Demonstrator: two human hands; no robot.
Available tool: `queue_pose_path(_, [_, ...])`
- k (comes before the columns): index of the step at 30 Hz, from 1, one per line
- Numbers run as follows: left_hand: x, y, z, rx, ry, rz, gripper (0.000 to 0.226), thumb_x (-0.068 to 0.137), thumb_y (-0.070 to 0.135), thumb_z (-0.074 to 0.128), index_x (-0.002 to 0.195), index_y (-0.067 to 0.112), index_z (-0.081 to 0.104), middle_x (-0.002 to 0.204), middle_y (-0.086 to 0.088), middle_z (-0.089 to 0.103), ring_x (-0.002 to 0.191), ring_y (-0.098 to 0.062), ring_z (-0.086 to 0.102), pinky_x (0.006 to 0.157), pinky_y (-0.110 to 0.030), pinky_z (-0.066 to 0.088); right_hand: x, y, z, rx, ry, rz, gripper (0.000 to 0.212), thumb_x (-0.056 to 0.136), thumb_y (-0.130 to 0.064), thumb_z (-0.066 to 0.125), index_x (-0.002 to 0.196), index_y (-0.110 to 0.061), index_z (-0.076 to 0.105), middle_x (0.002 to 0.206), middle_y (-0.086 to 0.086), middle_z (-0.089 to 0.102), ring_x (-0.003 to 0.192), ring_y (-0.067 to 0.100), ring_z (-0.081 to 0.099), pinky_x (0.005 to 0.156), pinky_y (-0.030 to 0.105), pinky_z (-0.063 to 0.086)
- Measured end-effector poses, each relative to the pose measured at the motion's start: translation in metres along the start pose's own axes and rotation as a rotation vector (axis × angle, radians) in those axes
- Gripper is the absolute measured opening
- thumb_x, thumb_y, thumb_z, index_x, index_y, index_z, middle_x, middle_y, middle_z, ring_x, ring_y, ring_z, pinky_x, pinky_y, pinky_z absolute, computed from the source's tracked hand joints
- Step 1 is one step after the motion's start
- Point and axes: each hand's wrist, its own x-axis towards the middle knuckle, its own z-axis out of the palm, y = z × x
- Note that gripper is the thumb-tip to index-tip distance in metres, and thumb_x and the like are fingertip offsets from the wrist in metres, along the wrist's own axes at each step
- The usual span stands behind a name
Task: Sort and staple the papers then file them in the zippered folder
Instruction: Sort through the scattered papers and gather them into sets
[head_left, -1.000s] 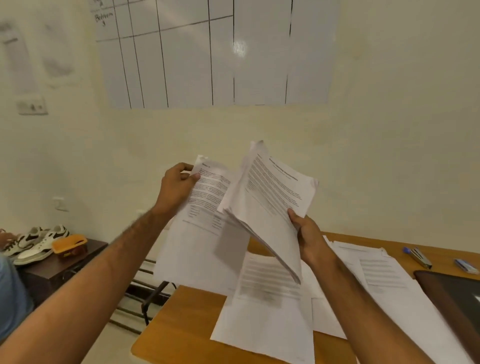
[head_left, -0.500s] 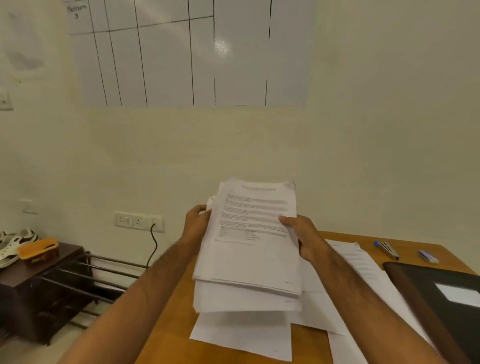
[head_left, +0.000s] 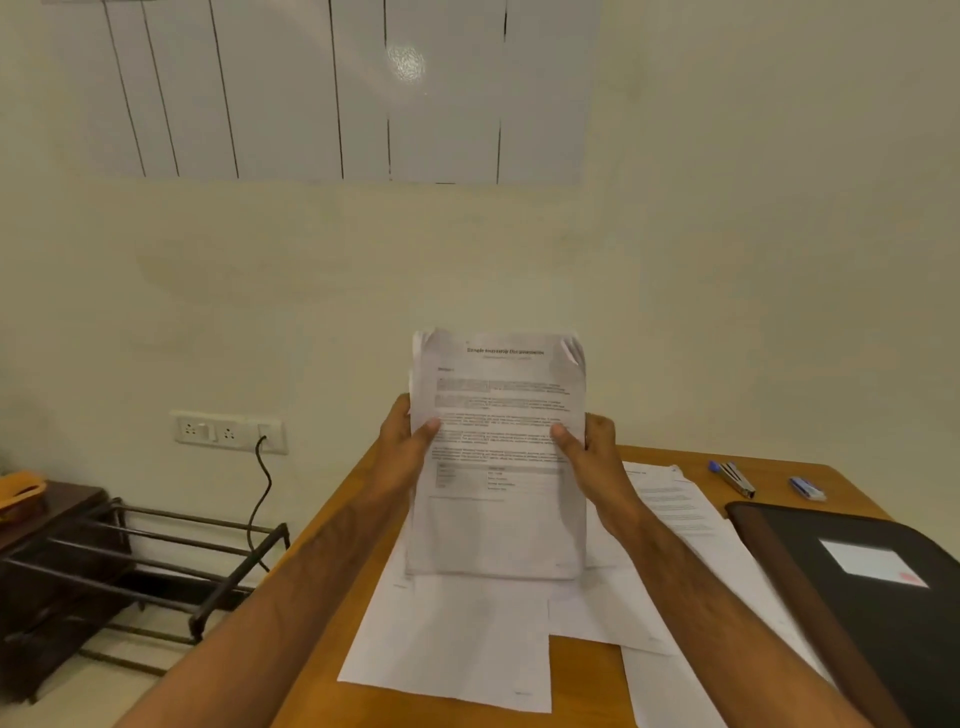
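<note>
The wooden table takes the near right part of the scene; its left edge runs from the near side up to the far wall, and its near part is cut off by the bottom of the picture. Left of this edge there is open floor, then a dark metal rack beside a dark cabinet that is cut at the left border. On the near right of the table lies the black zippered folder, flat and closed as far as one can see; its right side is out of the picture, so what it holds is hidden. Loose sheets lie overlapping in the middle of the table, and one reaches over the near left edge. Above them the stack of papers is held upright; the printed text is blurred and cannot be read. The left hand grips its left edge and the right hand grips its right edge, each with the thumb on the front and the fingers hidden behind. Far right on the table lie the stapler and a small blue-white object, apart from each other, too small to identify.
</note>
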Motion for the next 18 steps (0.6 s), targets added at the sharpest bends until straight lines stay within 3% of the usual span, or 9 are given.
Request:
queue_pose_path(3, [0.003, 0.019, 0.012, 0.007, 0.014, 0.152, 0.026, 0.099, 0.010, 0.058, 0.124, 0.008, 0.052, 0.121, -0.011, 0.068, 0.105, -0.030, 0.070, 0.083, -0.046, 0.059, 0.003, -0.014, -0.006, 0.046, 0.058, -0.068, 0.019, 0.100, -0.031, 0.063, 0.114, -0.037, 0.052, 0.137, 0.000, 0.049, 0.117, 0.012, 0.061, 0.093, 0.030, 0.058])
queue_pose_path(6, [0.003, 0.028, 0.020, -0.017, 0.016, 0.219, 0.021, 0.099, 0.006, 0.056, 0.120, 0.008, 0.053, 0.119, -0.011, 0.068, 0.105, -0.026, 0.070, 0.082, -0.040, 0.060, 0.000, -0.022, -0.013, 0.097, 0.050, -0.097, 0.020, 0.100, -0.027, 0.062, 0.120, -0.029, 0.057, 0.129, 0.002, 0.064, 0.113, 0.018, 0.067, 0.088, 0.033, 0.059])
queue_pose_path(9, [0.001, 0.024, 0.023, -0.039, -0.017, 0.174, 0.022, 0.100, 0.005, 0.053, 0.121, 0.012, 0.052, 0.118, -0.006, 0.068, 0.103, -0.023, 0.071, 0.080, -0.035, 0.061, -0.006, -0.022, -0.016, 0.112, 0.006, -0.108, 0.035, 0.100, -0.022, 0.063, 0.133, -0.022, 0.053, 0.123, -0.003, 0.069, 0.110, 0.015, 0.069, 0.083, 0.029, 0.061])
queue_pose_path(13, [0.000, 0.015, 0.023, -0.016, -0.032, 0.068, 0.026, 0.099, 0.008, 0.056, 0.124, 0.013, 0.051, 0.116, -0.006, 0.069, 0.102, -0.027, 0.071, 0.081, -0.042, 0.061, -0.012, -0.016, -0.015, 0.100, 0.009, -0.113, 0.063, 0.095, -0.023, 0.071, 0.141, -0.037, 0.030, 0.124, -0.003, 0.061, 0.110, 0.011, 0.066, 0.073, 0.021, 0.059])
queue_pose_path(18, [0.001, 0.020, 0.026, 0.022, -0.034, 0.081, 0.029, 0.098, 0.007, 0.056, 0.126, 0.013, 0.051, 0.116, -0.007, 0.068, 0.099, -0.025, 0.072, 0.078, -0.040, 0.062, -0.005, -0.026, -0.013, 0.102, -0.026, -0.051, 0.061, 0.094, -0.032, 0.069, 0.139, -0.038, 0.029, 0.129, -0.005, 0.061, 0.113, 0.013, 0.066, 0.083, 0.028, 0.057])
